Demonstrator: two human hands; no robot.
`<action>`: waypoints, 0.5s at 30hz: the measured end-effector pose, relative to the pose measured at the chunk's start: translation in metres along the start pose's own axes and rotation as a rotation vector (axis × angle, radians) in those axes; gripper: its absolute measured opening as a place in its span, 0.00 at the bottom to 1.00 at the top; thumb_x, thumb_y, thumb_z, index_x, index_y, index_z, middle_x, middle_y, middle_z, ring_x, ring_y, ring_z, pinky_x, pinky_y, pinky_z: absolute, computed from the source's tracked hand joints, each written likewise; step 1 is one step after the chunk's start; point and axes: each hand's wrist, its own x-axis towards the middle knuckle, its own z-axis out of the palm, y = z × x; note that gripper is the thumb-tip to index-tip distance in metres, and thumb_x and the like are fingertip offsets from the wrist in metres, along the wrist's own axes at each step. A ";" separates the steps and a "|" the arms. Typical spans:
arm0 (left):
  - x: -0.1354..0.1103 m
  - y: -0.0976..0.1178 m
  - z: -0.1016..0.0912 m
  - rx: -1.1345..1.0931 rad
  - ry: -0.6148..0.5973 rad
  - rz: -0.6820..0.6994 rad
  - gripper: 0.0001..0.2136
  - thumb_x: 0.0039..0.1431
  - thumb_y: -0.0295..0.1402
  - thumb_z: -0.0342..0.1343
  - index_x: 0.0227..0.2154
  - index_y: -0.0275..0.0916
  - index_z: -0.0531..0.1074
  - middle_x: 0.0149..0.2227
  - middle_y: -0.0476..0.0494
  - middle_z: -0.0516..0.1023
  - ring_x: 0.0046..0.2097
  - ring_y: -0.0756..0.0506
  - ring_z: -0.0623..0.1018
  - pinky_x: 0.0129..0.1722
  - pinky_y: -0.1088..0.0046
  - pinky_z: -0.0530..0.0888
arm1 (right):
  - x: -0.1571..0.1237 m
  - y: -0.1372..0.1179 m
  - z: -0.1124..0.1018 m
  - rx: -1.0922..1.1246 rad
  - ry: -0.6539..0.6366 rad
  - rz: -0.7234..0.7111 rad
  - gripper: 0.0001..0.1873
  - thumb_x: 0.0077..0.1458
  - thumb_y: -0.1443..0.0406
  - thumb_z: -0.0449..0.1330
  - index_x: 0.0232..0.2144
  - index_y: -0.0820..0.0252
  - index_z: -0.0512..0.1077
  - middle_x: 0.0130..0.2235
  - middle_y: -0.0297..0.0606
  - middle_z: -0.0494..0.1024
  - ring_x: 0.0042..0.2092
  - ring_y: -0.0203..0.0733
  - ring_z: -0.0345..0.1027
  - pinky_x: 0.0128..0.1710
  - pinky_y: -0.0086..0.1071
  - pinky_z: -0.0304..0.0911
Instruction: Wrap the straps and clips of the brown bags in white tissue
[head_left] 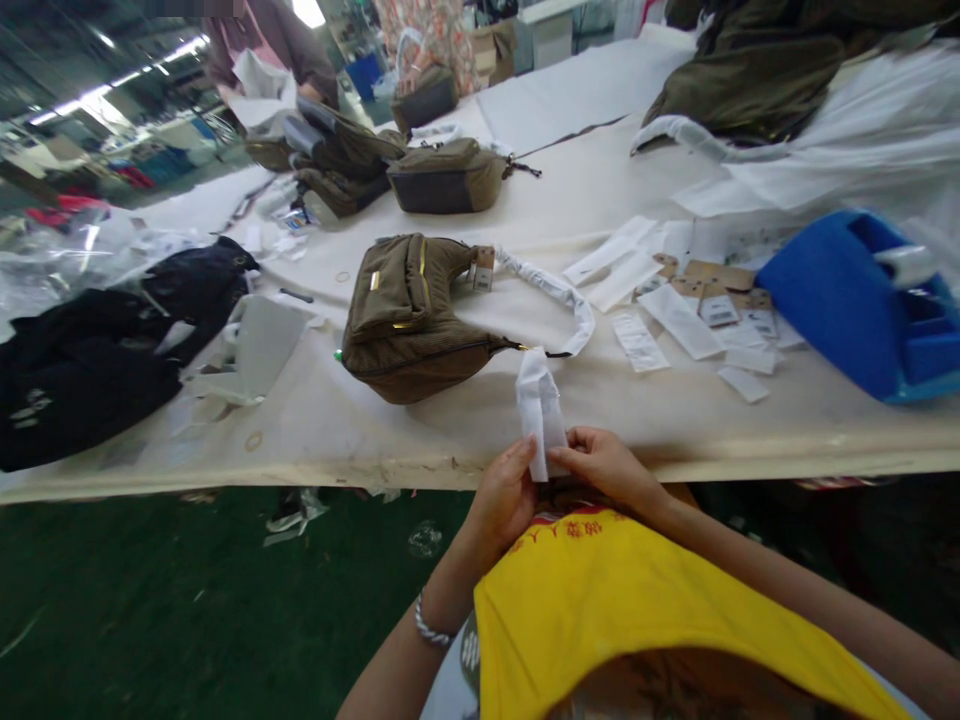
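Note:
Both my hands pinch a small white paper strip (540, 408) close to my chest, at the table's front edge. My left hand (504, 492) grips its lower left side and my right hand (604, 465) its lower right side. Just beyond lies an olive corduroy handbag (409, 318) with gold trim, a cardboard tag (484, 268) and a strap wrapped in white paper (559, 296). The strip stands upright near the bag's zipper end.
More olive bags (448, 175) lie farther back. Black bags (97, 350) sit at the left. Paper slips and tags (705, 305) are scattered right of the handbag, beside a blue plastic bin (855, 300). Another person (277, 40) stands at the far end. Green floor below.

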 end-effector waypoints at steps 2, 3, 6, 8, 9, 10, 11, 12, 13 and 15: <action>0.001 -0.001 0.000 0.008 0.010 -0.008 0.16 0.52 0.38 0.55 0.40 0.33 0.69 0.34 0.39 0.75 0.36 0.44 0.74 0.38 0.69 0.70 | 0.003 0.003 0.000 -0.044 0.010 -0.045 0.10 0.42 0.61 0.59 0.23 0.64 0.66 0.20 0.30 0.67 0.22 0.31 0.58 0.19 0.23 0.53; 0.002 -0.002 0.000 0.013 0.024 -0.012 0.16 0.50 0.38 0.57 0.40 0.33 0.69 0.33 0.40 0.75 0.35 0.45 0.74 0.38 0.68 0.70 | 0.004 0.004 0.001 -0.068 0.012 -0.063 0.10 0.42 0.61 0.58 0.23 0.64 0.66 0.21 0.30 0.68 0.22 0.31 0.59 0.20 0.24 0.54; 0.004 -0.003 0.000 0.049 0.075 -0.009 0.16 0.46 0.37 0.60 0.37 0.33 0.69 0.30 0.42 0.75 0.33 0.45 0.75 0.36 0.70 0.70 | 0.005 0.005 0.002 -0.155 0.013 -0.117 0.09 0.43 0.62 0.57 0.23 0.64 0.66 0.22 0.33 0.70 0.24 0.34 0.62 0.21 0.24 0.56; 0.005 -0.004 0.001 0.085 0.096 0.001 0.16 0.45 0.36 0.61 0.36 0.33 0.69 0.28 0.43 0.74 0.32 0.46 0.74 0.35 0.71 0.70 | 0.005 0.004 0.003 -0.198 0.003 -0.145 0.07 0.43 0.64 0.56 0.23 0.64 0.67 0.24 0.34 0.72 0.26 0.36 0.64 0.22 0.25 0.57; 0.005 -0.004 0.001 0.103 0.101 0.006 0.15 0.46 0.35 0.60 0.36 0.33 0.70 0.28 0.44 0.74 0.32 0.46 0.74 0.35 0.72 0.70 | 0.005 0.003 0.002 -0.212 -0.009 -0.152 0.07 0.43 0.64 0.56 0.24 0.64 0.67 0.25 0.35 0.73 0.27 0.37 0.65 0.22 0.25 0.58; 0.006 -0.004 0.002 0.119 0.107 0.012 0.15 0.46 0.35 0.60 0.36 0.33 0.70 0.28 0.44 0.74 0.32 0.47 0.74 0.34 0.72 0.69 | 0.005 0.003 0.002 -0.219 -0.024 -0.155 0.06 0.43 0.65 0.55 0.25 0.64 0.68 0.26 0.35 0.73 0.27 0.37 0.65 0.22 0.25 0.58; 0.006 -0.004 0.002 0.137 0.115 0.020 0.14 0.47 0.35 0.60 0.36 0.33 0.70 0.29 0.44 0.74 0.31 0.48 0.74 0.33 0.73 0.69 | 0.004 0.002 0.001 -0.222 -0.042 -0.157 0.06 0.43 0.66 0.55 0.25 0.64 0.68 0.26 0.35 0.73 0.27 0.36 0.65 0.22 0.25 0.58; 0.006 -0.004 0.002 0.157 0.126 0.029 0.13 0.47 0.34 0.59 0.36 0.33 0.70 0.29 0.44 0.74 0.31 0.48 0.74 0.33 0.74 0.69 | 0.003 0.001 0.000 -0.221 -0.060 -0.160 0.06 0.43 0.66 0.55 0.26 0.65 0.69 0.26 0.34 0.73 0.27 0.36 0.64 0.22 0.24 0.58; 0.005 -0.004 0.002 0.175 0.136 0.038 0.13 0.48 0.34 0.59 0.36 0.34 0.70 0.30 0.45 0.74 0.31 0.49 0.73 0.33 0.75 0.68 | 0.002 -0.001 -0.001 -0.222 -0.074 -0.166 0.07 0.42 0.67 0.56 0.27 0.65 0.69 0.26 0.34 0.73 0.26 0.35 0.64 0.22 0.24 0.58; 0.005 -0.005 0.001 0.209 0.156 0.050 0.13 0.48 0.34 0.59 0.36 0.34 0.70 0.30 0.45 0.74 0.31 0.50 0.73 0.32 0.76 0.68 | 0.000 -0.003 -0.003 -0.235 -0.086 -0.183 0.06 0.42 0.67 0.57 0.27 0.64 0.69 0.25 0.33 0.72 0.25 0.34 0.63 0.22 0.23 0.57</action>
